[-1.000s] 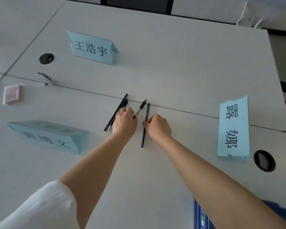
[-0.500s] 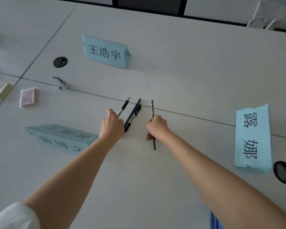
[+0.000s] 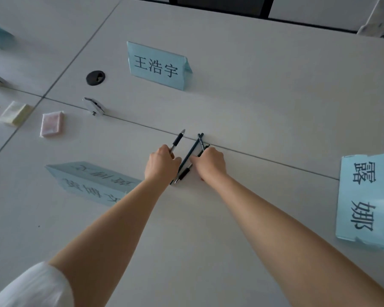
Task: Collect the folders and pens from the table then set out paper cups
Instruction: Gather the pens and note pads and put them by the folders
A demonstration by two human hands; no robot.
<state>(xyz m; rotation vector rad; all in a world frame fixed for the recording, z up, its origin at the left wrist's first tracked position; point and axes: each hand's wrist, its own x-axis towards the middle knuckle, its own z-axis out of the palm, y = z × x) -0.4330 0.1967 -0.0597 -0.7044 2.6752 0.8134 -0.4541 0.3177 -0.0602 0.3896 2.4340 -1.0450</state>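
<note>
Gripping a black-and-silver pen [image 3: 177, 140] in curled fingers, the left hand [image 3: 162, 165] sits on the table [image 3: 264, 107] just left of the seam-crossing pencil [image 3: 190, 155], which serves as the landmark. Just right of that pencil the right hand [image 3: 210, 163] has its fingers curled around a second pencil [image 3: 201, 141] (its tip meets the first pencil's far end), and a black pen [image 3: 184, 173] lies alongside the landmark pencil between the two hands. Beyond the pencil stands a blue name card [image 3: 156, 65], another card [image 3: 91, 181] lies to its near left, a third [image 3: 366, 200] well to its right, and two small packets [image 3: 52, 123] far to its left
</note>
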